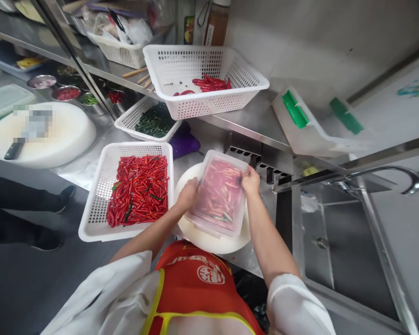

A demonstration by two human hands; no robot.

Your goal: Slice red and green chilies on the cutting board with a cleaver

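Note:
Both my hands grip a clear plastic box (219, 195) holding red chillies, tipped up over a round white cutting board (209, 242). My left hand (187, 194) clasps its left edge and my right hand (250, 181) clasps its upper right corner. Just left of the box sits a white perforated basket (101, 186) heaped with red chillies (139, 188).
On the raised shelf stands a bigger white basket (237, 74) with a few red chillies (211, 83); below it a basket of green chillies (155, 122). A steel sink (349, 260) and tap (401, 174) lie right. Another round board (66, 135) with a knife (14, 150) sits far left.

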